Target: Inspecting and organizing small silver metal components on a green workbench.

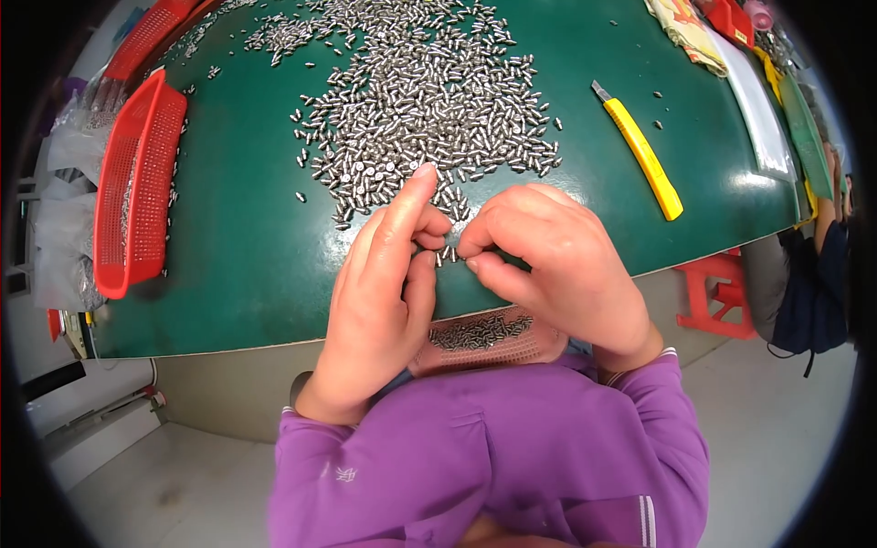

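Note:
A broad heap of small silvery metal pieces with tapered ends (429, 100) covers the middle of the green table. Just below its near edge, a few loose metal pieces (446, 255) lie between my two hands. My left hand (384, 274) has its index finger stretched toward the heap. Its other fingers bend loosely, with the thumb apart from them beside the loose pieces. Opposite it, my right hand (553, 260) is curled, thumb and index fingertips close together at those pieces; what they pinch, if anything, is hidden. A pink basket (493, 354) holding more pieces sits below the table edge.
A yellow utility knife (644, 160) lies to the right, blade exposed. Red mesh baskets (142, 192) stand along the left side. Clear plastic bags (68, 219) hang beyond them. A red stool (715, 292) is under the right edge, near another person's dark clothing (808, 297).

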Available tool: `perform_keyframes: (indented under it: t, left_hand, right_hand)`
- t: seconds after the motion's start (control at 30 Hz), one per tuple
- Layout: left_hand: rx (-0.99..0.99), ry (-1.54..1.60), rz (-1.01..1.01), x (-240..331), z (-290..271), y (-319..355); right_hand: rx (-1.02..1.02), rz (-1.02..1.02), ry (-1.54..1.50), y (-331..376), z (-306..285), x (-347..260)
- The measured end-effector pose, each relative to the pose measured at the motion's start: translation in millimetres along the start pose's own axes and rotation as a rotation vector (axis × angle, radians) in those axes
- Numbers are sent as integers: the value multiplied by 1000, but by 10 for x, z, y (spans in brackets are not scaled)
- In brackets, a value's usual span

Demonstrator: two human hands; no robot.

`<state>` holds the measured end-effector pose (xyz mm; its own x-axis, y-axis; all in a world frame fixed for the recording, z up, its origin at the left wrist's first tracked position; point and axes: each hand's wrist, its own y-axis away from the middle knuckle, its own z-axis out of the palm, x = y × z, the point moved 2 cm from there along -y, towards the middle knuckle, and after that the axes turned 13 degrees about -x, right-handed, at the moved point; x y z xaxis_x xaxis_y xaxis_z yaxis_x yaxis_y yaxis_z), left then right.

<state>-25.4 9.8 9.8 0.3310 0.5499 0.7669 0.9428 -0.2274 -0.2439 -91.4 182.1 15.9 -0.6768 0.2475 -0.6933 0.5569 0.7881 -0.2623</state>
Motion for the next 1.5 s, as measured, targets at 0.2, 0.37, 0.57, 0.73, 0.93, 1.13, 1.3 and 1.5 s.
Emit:
perform_keyframes:
  t: [0.2, 0.37, 0.57, 0.73, 0.93, 1.13, 1.3, 1.5]
  left_hand:
    - [9, -89, 16, -43, -14, 26]
    - [-62, -41, -2, 14, -52, 26]
    - [-107, -44, -14, 13, -70, 18]
    - [-101, -38, -16, 11, -70, 15]
    - [-98, -40, -4, 8, -58, -7]
    - [-95, -9, -12, 7, -60, 11]
    - [-59, -20, -36, -12, -47, 29]
    - [-51, -39, -44, -20, -18, 2]
  right_hand:
    - [4, 50, 17, 25, 13, 6]
    - [-34, 50, 27, 35, 14, -21]
    - [-28, 21, 67, 33, 15, -19]
    - [1, 119, 105, 75, 5, -78]
    - [52, 146, 175, 81, 53, -36]
    - [31, 144, 142, 79, 37, -61]
    - [30, 98, 99, 78, 20, -11]
    - [-6, 33, 107, 23, 36, -52]
